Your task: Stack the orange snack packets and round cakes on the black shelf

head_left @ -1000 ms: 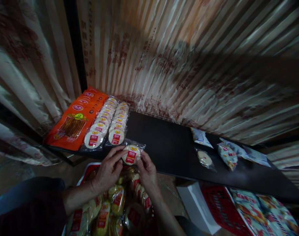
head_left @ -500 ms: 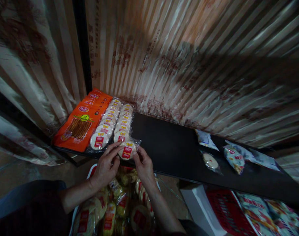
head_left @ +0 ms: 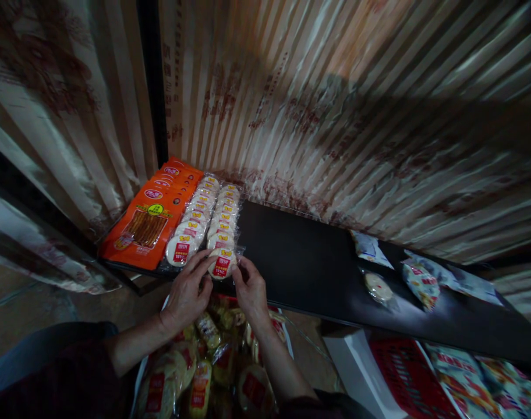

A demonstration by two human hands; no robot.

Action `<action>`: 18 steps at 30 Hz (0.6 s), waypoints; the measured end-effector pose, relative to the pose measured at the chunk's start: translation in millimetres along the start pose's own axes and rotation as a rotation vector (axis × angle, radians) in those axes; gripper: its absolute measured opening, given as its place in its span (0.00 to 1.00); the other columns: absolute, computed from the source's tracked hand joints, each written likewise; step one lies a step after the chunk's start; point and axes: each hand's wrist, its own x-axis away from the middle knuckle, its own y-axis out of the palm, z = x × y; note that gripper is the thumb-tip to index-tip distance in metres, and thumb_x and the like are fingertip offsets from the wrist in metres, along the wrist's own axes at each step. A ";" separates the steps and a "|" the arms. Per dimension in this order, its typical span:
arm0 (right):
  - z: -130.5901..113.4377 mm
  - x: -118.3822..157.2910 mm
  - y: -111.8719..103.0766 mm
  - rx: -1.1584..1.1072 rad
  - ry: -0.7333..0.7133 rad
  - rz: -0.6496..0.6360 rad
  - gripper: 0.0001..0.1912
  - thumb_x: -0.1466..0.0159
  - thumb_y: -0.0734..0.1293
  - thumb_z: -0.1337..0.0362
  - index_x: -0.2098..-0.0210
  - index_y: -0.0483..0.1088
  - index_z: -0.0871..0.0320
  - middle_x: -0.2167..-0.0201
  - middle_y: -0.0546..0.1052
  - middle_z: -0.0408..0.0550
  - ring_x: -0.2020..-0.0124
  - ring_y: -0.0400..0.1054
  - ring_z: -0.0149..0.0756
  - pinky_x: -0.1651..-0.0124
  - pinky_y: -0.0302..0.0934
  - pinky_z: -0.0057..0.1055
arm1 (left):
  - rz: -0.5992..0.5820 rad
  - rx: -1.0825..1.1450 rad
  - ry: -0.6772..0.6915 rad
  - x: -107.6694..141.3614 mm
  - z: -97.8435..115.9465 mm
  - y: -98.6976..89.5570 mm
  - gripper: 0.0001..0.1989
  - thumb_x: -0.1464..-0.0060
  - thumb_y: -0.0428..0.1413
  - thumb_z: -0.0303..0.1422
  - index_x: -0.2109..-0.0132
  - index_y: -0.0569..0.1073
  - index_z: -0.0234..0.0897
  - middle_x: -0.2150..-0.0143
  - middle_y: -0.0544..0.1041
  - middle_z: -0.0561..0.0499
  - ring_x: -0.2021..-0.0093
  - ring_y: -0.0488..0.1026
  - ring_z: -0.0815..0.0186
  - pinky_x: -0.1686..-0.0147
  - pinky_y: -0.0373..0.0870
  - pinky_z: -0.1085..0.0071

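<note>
A round white rice cracker pack point(head_left: 222, 265) in clear wrap with a red label is pinched by its two sides between my hands. My left hand point(head_left: 190, 291) grips its left edge, and my right hand point(head_left: 251, 289) its right edge. It lies at the near end of an overlapping row of the same packs point(head_left: 225, 218) on the black shelf point(head_left: 291, 256). Left of that is a second overlapping row of packs point(head_left: 195, 224). Orange snack bags point(head_left: 147, 218) overlap at the shelf's left end.
Below my hands a box holds more wrapped crackers point(head_left: 252, 387) and yellow packets point(head_left: 199, 387). Farther right on the shelf lie a single cracker pack point(head_left: 378, 287) and several small bags point(head_left: 421, 283). Under it stand a red basket point(head_left: 409, 372) and a white box point(head_left: 361, 369). A pleated curtain point(head_left: 313, 105) hangs behind.
The rice cracker pack has shifted slightly up and left, closer over the front of its row, with both hands following. The view has moved a little.
</note>
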 end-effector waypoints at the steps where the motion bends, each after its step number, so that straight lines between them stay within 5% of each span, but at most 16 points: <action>1: -1.2 -0.5 0.7 0.016 0.005 -0.001 0.16 0.39 0.62 0.56 0.55 0.71 0.56 0.60 0.78 0.49 0.60 0.71 0.38 0.54 0.64 0.35 | -0.002 -0.018 0.008 -0.2 -0.7 0.1 0.23 0.47 0.45 0.24 0.44 0.66 0.40 0.41 0.65 0.46 0.41 0.62 0.60 0.41 0.60 0.59; 18: -2.9 -7.8 6.4 0.253 -0.040 0.091 0.14 0.40 0.62 0.57 0.58 0.72 0.55 0.62 0.74 0.50 0.67 0.69 0.36 0.59 0.64 0.34 | -0.058 -0.258 0.127 2.0 -3.3 6.2 0.27 0.49 0.46 0.23 0.40 0.60 0.32 0.35 0.54 0.39 0.35 0.51 0.51 0.39 0.56 0.50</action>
